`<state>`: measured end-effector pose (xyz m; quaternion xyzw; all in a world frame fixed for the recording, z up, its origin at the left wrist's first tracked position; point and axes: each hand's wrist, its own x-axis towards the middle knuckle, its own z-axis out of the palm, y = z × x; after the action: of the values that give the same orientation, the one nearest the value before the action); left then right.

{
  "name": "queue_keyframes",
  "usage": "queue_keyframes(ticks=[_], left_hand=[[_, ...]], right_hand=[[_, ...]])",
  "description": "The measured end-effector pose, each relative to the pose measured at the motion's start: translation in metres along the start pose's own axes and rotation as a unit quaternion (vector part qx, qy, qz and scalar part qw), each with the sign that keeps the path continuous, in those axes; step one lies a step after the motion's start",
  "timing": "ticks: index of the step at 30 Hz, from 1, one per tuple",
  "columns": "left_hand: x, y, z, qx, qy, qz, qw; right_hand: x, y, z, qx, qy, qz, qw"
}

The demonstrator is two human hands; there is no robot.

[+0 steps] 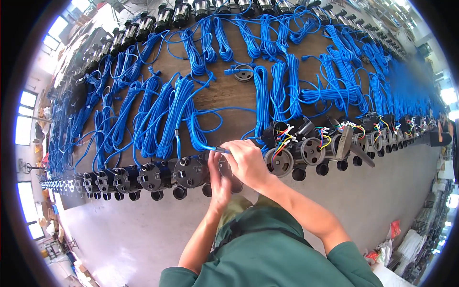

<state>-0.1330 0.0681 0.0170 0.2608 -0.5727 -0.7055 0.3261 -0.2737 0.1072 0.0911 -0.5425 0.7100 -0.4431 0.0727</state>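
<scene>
My right hand (pixel 248 163) is closed with thumb and fingers pinching a blue cable (pixel 204 146) near its dark grey end sleeve (pixel 221 149). The cable runs leftward from there to a coiled bundle on the table. Just left of and below it, my left hand (pixel 219 185) has its fingers stretched upward beside a motor unit (pixel 225 168) at the table's near edge. That unit is partly hidden between my hands. A neighbouring motor unit with a round black end cap (pixel 189 173) is left of my left hand. To the right, an uncapped motor unit (pixel 278 161) shows loose coloured wires (pixel 286 141).
Coiled blue cables (pixel 162 117) cover much of the brown tabletop (pixel 222 95). Rows of motor units line its near edge and its far edge (pixel 181 14). A loose round metal part (pixel 244 72) lies among the coils. Grey floor (pixel 129 229) lies below the near edge.
</scene>
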Motion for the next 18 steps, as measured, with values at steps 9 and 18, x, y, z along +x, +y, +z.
queue_keyframes(ticks=[9, 18], left_hand=[[-0.018, -0.091, 0.006, 0.191, 0.048, 0.071, 0.978], [-0.013, -0.063, 0.030, 0.276, 0.138, 0.090, 0.947]], right_hand=[[0.007, 0.015, -0.008, 0.058, -0.059, -0.031, 0.996], [0.003, 0.006, 0.002, 0.024, -0.075, -0.039, 0.996]])
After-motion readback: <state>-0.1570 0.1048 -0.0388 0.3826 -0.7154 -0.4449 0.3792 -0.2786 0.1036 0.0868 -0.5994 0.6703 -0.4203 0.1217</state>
